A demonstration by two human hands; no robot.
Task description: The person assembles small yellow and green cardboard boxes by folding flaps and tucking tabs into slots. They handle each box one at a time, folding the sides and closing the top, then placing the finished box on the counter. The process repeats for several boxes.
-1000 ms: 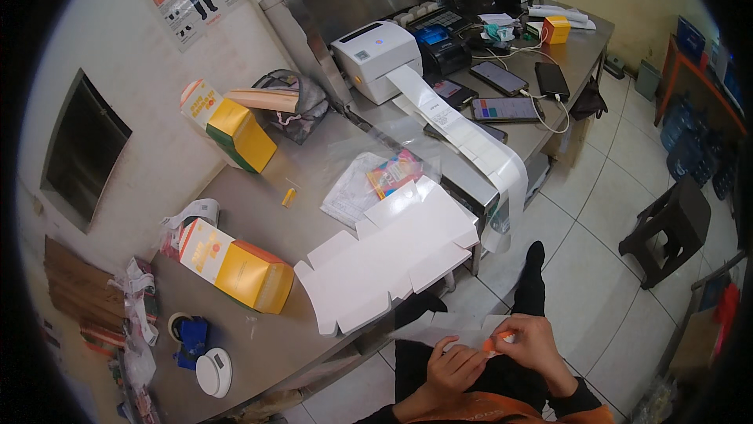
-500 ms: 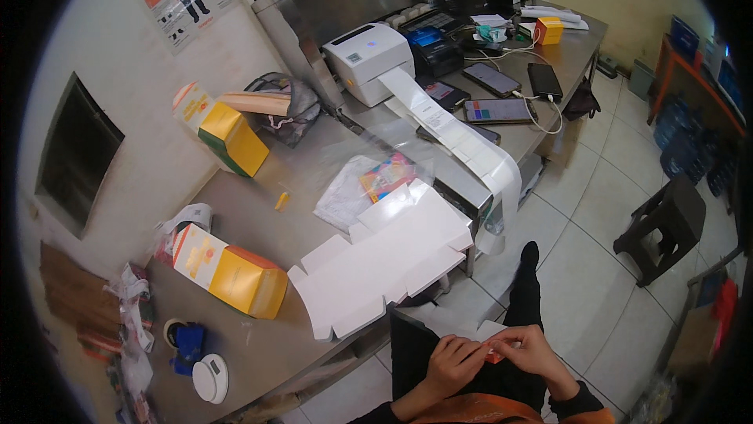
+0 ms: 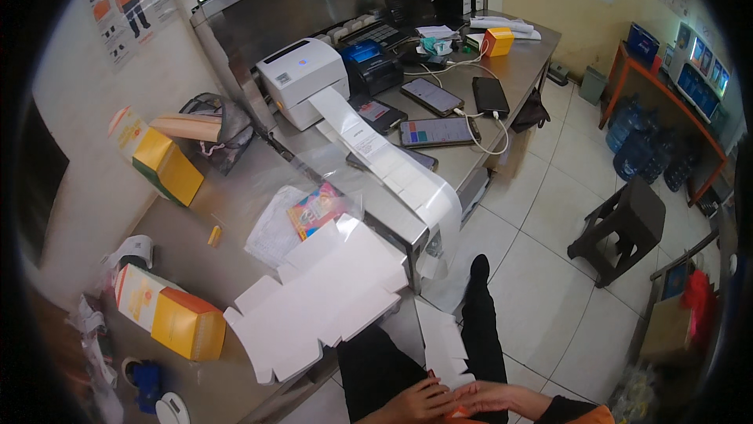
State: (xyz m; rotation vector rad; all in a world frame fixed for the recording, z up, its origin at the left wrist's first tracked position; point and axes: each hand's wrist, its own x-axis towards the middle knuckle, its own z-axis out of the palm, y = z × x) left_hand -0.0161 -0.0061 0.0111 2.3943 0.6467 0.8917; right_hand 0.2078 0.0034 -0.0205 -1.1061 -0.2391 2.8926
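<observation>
Low at the front, over my lap, my left hand (image 3: 418,402) has its fingers closed on a small cardboard carton (image 3: 441,339), white inside and orange outside. Opposite it, my right hand (image 3: 492,398) grips the carton's orange part with bent fingers. A long white panel of the carton sticks up beyond both hands; its lower part is hidden by my fingers. To the left, a large unfolded white carton blank (image 3: 318,298) lies flat on the metal table (image 3: 176,224), overhanging its edge. Beside that blank, a yellow, white and orange box (image 3: 188,322) rests on the tabletop.
A white label printer (image 3: 302,83) trails a long label strip (image 3: 392,165) over the table's edge. Several phones with charging cables lie beyond, including one with a lit screen (image 3: 439,132). Another yellow box (image 3: 166,161) stands by the wall. A dark plastic stool (image 3: 620,228) stands on the tiled floor.
The view has swung right, so the table sits further left. A long white carton panel now stands out beyond my hands, and both hands appear lower in the picture, still holding the carton.
</observation>
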